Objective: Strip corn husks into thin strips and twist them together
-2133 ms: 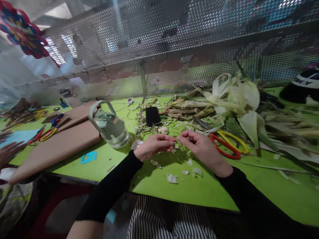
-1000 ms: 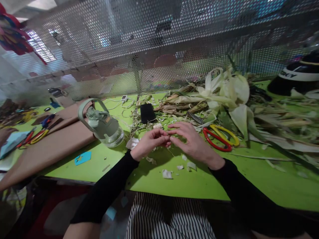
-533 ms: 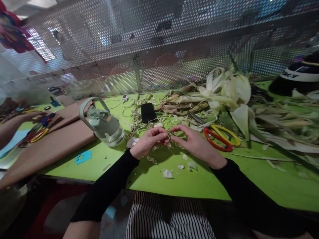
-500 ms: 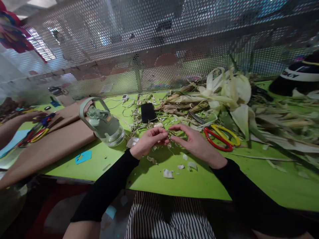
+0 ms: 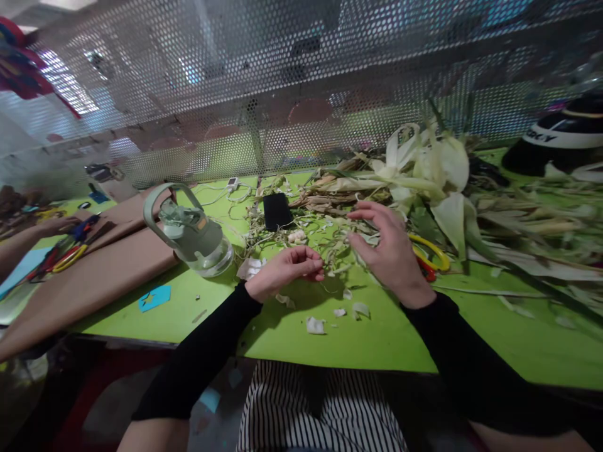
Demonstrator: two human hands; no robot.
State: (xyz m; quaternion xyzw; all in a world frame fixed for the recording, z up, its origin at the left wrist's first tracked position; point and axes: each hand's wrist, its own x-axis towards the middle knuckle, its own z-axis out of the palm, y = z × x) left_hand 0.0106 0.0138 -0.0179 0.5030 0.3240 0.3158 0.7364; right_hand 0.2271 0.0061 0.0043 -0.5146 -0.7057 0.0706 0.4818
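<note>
My left hand (image 5: 293, 270) is closed in a pinch over the middle of the green table (image 5: 282, 342); what sits between its fingertips is too small to name. My right hand (image 5: 389, 251) is held apart from it, fingers spread and nothing in them. Just beyond both hands lie shredded plant scraps (image 5: 336, 251) and a small pale bundle (image 5: 296, 236). Behind my right hand, partly hidden, are scissors with yellow and red handles (image 5: 436, 254). Pale husk bits (image 5: 315, 326) lie in front of my hands.
A green water bottle (image 5: 195, 242) stands left of my hands. A black phone (image 5: 277, 211) lies behind them. Corn husks (image 5: 424, 176) are heaped at the right. Brown paper (image 5: 117, 270) covers the left side, where another person's arm (image 5: 35, 235) reaches in. A perforated metal screen (image 5: 264, 119) closes off the back.
My right hand has come away from my left, moving right and slightly farther back, and its fingers have spread. It now covers part of the scissors. My left hand stays pinched.
</note>
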